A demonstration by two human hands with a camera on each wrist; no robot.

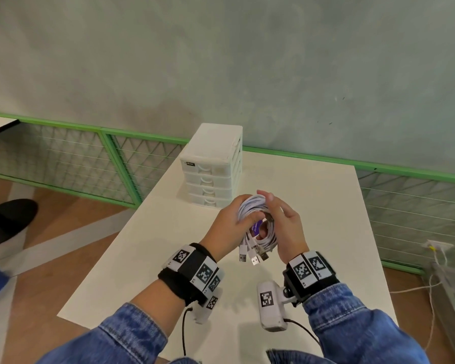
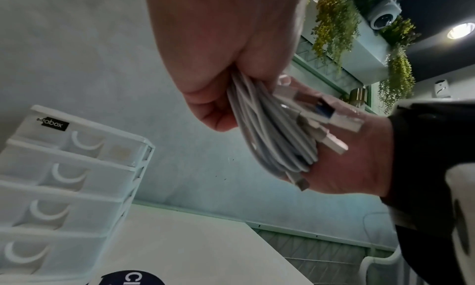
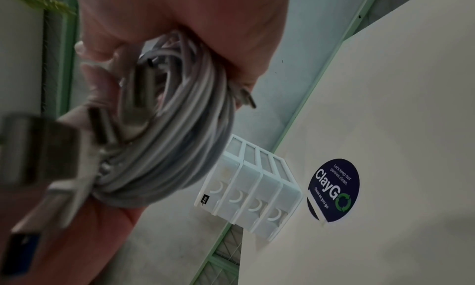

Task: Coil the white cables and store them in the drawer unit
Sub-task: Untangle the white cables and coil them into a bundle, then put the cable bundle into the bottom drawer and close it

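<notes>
A coil of white cables point(image 1: 258, 219) point(image 2: 270, 139) point(image 3: 180, 137) hangs above the white table point(image 1: 313, 206), held between both hands. My left hand point(image 1: 227, 229) point(image 2: 231, 45) grips its left side, thumb across the loops. My right hand point(image 1: 286, 227) point(image 3: 180, 11) holds the right side, thumb on top of the loops. Several USB plugs point(image 1: 252, 256) dangle from the bottom of the coil. Just beyond the hands stands the white drawer unit point(image 1: 213, 164) point(image 2: 64, 187) point(image 3: 252, 192), near the table's far left edge, all its drawers shut.
A round dark sticker point(image 3: 334, 190) lies on the table under the coil. A green mesh railing point(image 1: 90, 153) runs behind the table and on to the left. A loose white wire point(image 1: 431, 285) trails on the floor at the right. Someone's dark shoe point(image 1: 8, 219) is at the far left.
</notes>
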